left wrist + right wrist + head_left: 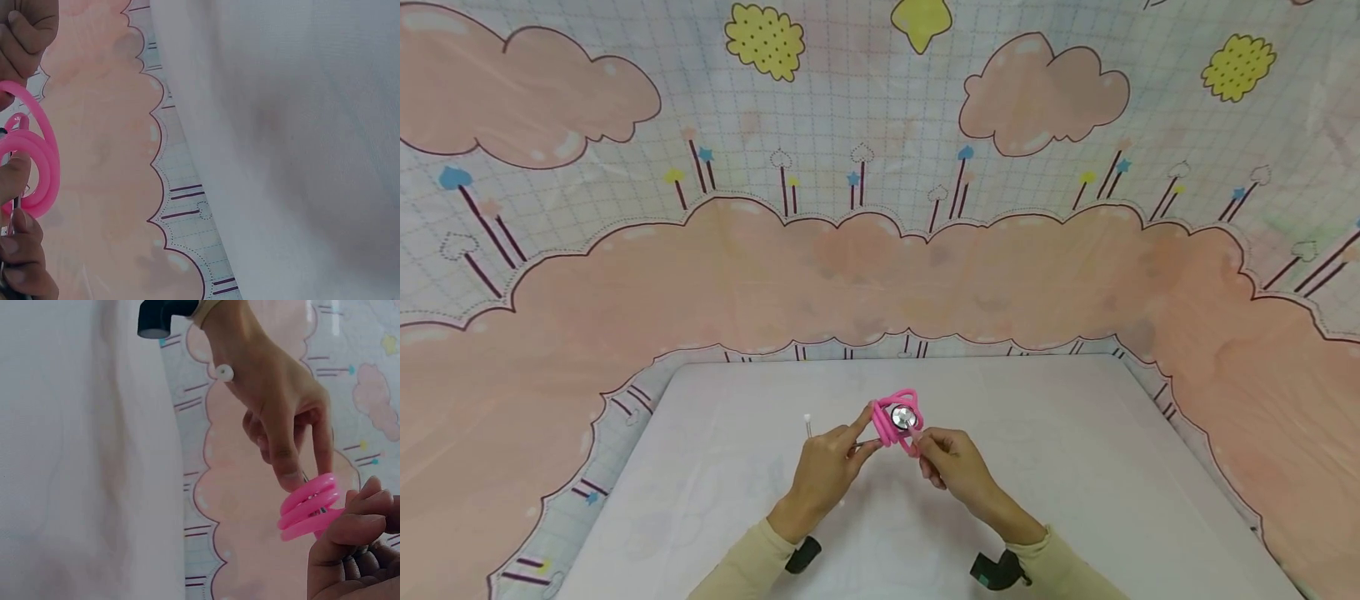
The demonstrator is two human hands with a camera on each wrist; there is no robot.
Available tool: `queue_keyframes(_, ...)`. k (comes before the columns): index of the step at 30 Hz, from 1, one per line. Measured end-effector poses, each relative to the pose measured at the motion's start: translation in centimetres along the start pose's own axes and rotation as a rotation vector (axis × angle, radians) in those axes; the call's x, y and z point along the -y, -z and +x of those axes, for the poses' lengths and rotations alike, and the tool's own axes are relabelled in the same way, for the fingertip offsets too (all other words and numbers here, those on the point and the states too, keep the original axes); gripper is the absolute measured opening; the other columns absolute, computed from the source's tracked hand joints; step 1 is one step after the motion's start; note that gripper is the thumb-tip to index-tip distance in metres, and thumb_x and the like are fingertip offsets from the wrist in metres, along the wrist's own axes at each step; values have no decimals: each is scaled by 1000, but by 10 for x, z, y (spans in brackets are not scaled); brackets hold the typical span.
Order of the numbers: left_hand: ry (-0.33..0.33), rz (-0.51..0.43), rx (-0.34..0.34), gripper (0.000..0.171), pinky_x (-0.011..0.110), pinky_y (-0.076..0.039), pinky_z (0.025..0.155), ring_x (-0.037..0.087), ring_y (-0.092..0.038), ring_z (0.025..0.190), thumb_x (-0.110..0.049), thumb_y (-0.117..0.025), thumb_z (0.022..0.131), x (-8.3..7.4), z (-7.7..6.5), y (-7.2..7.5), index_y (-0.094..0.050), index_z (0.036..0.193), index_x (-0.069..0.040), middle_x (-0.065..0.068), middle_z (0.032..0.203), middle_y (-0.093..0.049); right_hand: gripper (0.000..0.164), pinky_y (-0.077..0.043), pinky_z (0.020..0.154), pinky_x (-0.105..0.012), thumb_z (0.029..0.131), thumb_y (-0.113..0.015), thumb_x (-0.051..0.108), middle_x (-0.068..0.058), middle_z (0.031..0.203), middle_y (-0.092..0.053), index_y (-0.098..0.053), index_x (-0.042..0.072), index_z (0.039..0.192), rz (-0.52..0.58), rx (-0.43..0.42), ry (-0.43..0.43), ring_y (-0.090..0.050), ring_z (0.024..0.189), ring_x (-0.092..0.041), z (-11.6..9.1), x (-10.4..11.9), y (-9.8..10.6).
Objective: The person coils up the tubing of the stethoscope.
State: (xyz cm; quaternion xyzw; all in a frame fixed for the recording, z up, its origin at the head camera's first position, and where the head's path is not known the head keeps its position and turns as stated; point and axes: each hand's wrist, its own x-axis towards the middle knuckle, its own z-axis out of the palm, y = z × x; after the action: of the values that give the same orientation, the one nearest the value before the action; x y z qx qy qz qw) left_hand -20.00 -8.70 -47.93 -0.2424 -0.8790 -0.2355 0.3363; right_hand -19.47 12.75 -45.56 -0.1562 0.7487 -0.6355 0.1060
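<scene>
Above the table, both hands hold a coiled stethoscope (pixel 883 423) with bright pink tubing. Its round silver chest piece (pixel 904 417) faces up at the right side of the coil. My left hand (pixel 823 475) grips the coil from the left between thumb and fingers. A metal ear tube runs past that hand, and a white ear tip (pixel 225 373) shows beside it in the right wrist view. With its fingertips, my right hand (pixel 958 467) pinches the pink tubing close to the chest piece. In the left wrist view the pink loops (pixel 44 150) are partly cut off.
A white table (pixel 715 433) lies under the hands. Behind it and at its sides hangs a cloth (pixel 880 283) printed with clouds and stars. Black devices (pixel 803 554) are strapped under both wrists.
</scene>
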Motion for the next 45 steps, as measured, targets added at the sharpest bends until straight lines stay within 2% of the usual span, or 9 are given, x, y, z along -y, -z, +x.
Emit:
queue_keyframes(6, 5, -21, 25, 66, 6, -26, 47, -5, -27, 49, -30, -76, 75, -3, -2, 0, -51, 135, -19, -11, 51, -45, 37, -35, 42, -15, 94, -53, 34, -3, 60, -50, -62, -1, 85, -11, -63, 1, -41, 47, -5, 0, -1, -1)
queue_keyframes(14, -8, -21, 17, 66, 5, -26, 46, -5, -26, 48, -30, -75, 75, -6, 0, 0, -51, 135, -18, -9, 51, -45, 24, -37, 41, -16, 92, -58, 29, -7, 59, -54, -69, 8, 85, -101, -197, 29, -44, 46, -6, 2, -3, -6)
queue_keyframes(19, -26, -6, -3, 64, 5, -27, 47, -5, -28, 47, -32, -74, 76, -6, 0, -3, -52, 134, -17, -8, 52, -49, 21, -42, 42, -18, 93, -57, 19, -11, 59, -56, -69, 3, 86, -104, -260, 58, -46, 45, -7, -1, 11, -11)
queue_keyframes(22, -35, -2, 0, 63, 5, -28, 47, -5, -29, 47, -32, -74, 76, -7, 1, -4, -53, 133, -16, -8, 52, -50, 17, -45, 42, -21, 92, -58, 11, -17, 60, -58, -69, 1, 83, -129, -327, 95, -50, 43, -15, -3, 20, -15)
queue_keyframes(26, -42, 11, 2, 62, 6, -26, 46, -5, -29, 47, -32, -74, 77, -9, 1, -5, -53, 133, -16, -8, 51, -49, 17, -42, 39, -21, 89, -62, 12, -11, 55, -59, -70, 0, 79, -225, -428, 185, -53, 42, -20, 3, 11, -18)
queue_keyframes(32, -58, 28, -13, 62, 5, -27, 46, -4, -30, 45, -31, -74, 77, -12, 2, -5, -53, 133, -15, -7, 51, -50, 19, -38, 38, -14, 87, -66, 18, 2, 49, -57, -72, 4, 75, -392, -554, 384, -46, 40, 3, 15, -9, -17)
queue_keyframes(37, -82, 31, -28, 59, 6, -28, 45, -4, -33, 44, -32, -73, 78, -12, 2, -7, -55, 131, -13, -7, 51, -51, 14, -36, 40, -10, 84, -70, 17, 2, 52, -62, -73, 5, 77, -532, -632, 526, -48, 43, 5, 20, -14, -16)
queue_keyframes(41, -78, 23, -34, 60, 6, -26, 45, -4, -30, 45, -31, -74, 77, -12, 4, -9, -54, 132, -13, -7, 50, -49, 11, -40, 43, -10, 80, -73, 16, -1, 57, -66, -74, 5, 78, -534, -674, 574, -52, 45, 2, 24, -16, -15)
queue_keyframes(45, -58, 10, -44, 65, 6, -25, 45, -4, -29, 46, -28, -77, 74, -12, 6, -11, -53, 133, -14, -8, 50, -47, 10, -42, 43, -12, 79, -75, 14, -4, 57, -67, -72, 4, 77, -422, -684, 600, -53, 45, 1, 27, -15, -13)
